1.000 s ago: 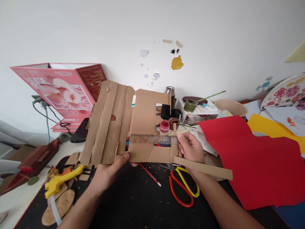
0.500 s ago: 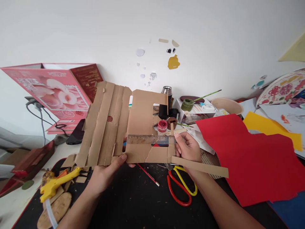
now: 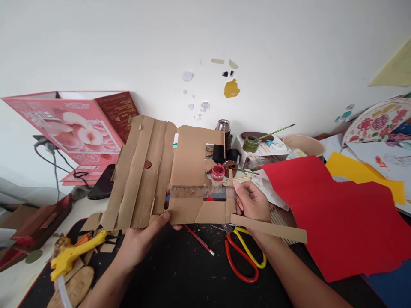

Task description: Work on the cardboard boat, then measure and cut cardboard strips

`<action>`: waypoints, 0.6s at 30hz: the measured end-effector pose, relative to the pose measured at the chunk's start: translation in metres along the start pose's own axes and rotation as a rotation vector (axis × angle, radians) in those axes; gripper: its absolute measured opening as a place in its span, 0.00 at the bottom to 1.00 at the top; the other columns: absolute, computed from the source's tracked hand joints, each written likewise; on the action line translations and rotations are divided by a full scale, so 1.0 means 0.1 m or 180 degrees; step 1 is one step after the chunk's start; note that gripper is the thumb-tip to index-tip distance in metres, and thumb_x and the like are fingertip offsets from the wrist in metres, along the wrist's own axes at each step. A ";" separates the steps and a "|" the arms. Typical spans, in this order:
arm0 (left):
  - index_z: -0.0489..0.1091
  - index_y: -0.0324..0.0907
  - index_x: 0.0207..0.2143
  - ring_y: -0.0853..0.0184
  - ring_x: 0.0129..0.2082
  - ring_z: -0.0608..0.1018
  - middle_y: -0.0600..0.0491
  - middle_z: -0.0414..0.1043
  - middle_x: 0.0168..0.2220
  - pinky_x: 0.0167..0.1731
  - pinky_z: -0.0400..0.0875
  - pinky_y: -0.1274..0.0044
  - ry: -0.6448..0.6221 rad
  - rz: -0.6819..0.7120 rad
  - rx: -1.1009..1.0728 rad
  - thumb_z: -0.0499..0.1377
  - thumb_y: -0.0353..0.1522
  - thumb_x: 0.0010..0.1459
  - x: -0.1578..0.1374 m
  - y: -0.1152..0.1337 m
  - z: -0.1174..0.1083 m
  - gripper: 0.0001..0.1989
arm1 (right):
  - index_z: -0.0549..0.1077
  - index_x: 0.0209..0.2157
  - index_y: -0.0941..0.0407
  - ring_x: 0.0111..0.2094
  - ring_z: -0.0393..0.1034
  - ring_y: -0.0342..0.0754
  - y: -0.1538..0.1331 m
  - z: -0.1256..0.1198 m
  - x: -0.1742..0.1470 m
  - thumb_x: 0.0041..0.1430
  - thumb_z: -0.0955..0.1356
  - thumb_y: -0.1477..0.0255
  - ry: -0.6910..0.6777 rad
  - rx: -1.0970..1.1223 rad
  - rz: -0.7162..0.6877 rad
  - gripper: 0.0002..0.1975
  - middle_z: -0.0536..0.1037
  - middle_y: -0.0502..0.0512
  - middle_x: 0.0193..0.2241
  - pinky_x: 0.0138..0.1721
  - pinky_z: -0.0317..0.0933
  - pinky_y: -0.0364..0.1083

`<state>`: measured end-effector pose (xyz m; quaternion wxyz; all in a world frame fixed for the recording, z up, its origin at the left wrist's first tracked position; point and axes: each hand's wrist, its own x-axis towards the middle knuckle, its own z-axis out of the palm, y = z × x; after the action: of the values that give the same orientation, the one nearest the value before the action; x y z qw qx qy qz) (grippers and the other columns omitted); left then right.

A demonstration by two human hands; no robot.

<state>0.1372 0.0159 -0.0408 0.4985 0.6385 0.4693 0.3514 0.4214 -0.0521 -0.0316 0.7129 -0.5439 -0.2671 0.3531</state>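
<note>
Above the black mat I hold up a cut cardboard piece (image 3: pixel 189 158), ridged with layered strips on its left half and notched on the right. A clear ruler (image 3: pixel 192 192) spans its lower right part. My left hand (image 3: pixel 144 235) is closed on the bottom edge, thumb in front. At the right edge my right hand (image 3: pixel 253 201) pinches the cardboard beside the ruler's end; whether it also grips the ruler is hidden. A narrow cardboard strip (image 3: pixel 272 228) sticks out rightward below that hand. Underneath lie a red pencil (image 3: pixel 201 241) and scissors (image 3: pixel 242 259) with red and yellow handles.
A yellow glue gun (image 3: pixel 77 252) rests among cardboard scraps at the left. Behind stand a pink box (image 3: pixel 77 124), a black flask (image 3: pixel 223 141) and open paint jars, one a red paint jar (image 3: pixel 217 174). Red sheet (image 3: pixel 337 214) covers the right side.
The whole scene sits slightly lower in the view, as if the camera tilted up a little. Both hands keep their hold, and the cardboard and ruler stay in nearly the same place.
</note>
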 end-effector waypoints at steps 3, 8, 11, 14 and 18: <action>0.83 0.43 0.25 0.50 0.41 0.85 0.44 0.86 0.35 0.52 0.78 0.66 0.0026 0.0015 0.0051 0.66 0.53 0.57 -0.01 0.05 0.01 0.24 | 0.66 0.25 0.52 0.09 0.53 0.38 0.03 -0.02 0.01 0.48 0.79 0.42 -0.0006 -0.0044 -0.0009 0.31 0.60 0.38 0.09 0.10 0.50 0.37; 0.84 0.45 0.25 0.51 0.39 0.84 0.46 0.84 0.30 0.51 0.77 0.67 0.0162 -0.0056 0.0007 0.65 0.53 0.58 -0.08 0.15 0.08 0.23 | 0.66 0.26 0.52 0.09 0.54 0.38 0.07 -0.05 0.01 0.49 0.78 0.41 -0.0072 -0.0062 0.0029 0.32 0.60 0.38 0.10 0.10 0.50 0.36; 0.85 0.45 0.25 0.50 0.41 0.84 0.46 0.85 0.33 0.51 0.77 0.67 0.0243 -0.0161 -0.0043 0.66 0.52 0.58 -0.11 0.15 0.11 0.21 | 0.65 0.26 0.52 0.09 0.53 0.38 0.06 -0.04 0.00 0.47 0.79 0.40 -0.0014 -0.0038 0.0081 0.33 0.60 0.38 0.09 0.10 0.49 0.36; 0.85 0.45 0.25 0.50 0.41 0.85 0.46 0.86 0.34 0.52 0.77 0.66 0.0219 -0.0088 -0.0017 0.65 0.51 0.59 -0.11 0.14 0.11 0.22 | 0.65 0.26 0.51 0.09 0.53 0.38 0.04 -0.02 -0.01 0.46 0.79 0.40 0.0032 -0.0017 0.0098 0.33 0.59 0.38 0.09 0.10 0.49 0.37; 0.84 0.45 0.26 0.50 0.43 0.85 0.46 0.86 0.36 0.57 0.75 0.65 0.0223 0.0090 0.0044 0.66 0.52 0.58 -0.07 0.11 0.09 0.21 | 0.65 0.26 0.51 0.09 0.52 0.38 0.04 -0.02 -0.01 0.46 0.79 0.40 0.0034 -0.0018 0.0098 0.33 0.59 0.38 0.09 0.10 0.49 0.37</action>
<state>0.1460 0.0062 -0.0328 0.4724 0.6358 0.4798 0.3773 0.4214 -0.0538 -0.0360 0.7073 -0.5518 -0.2559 0.3603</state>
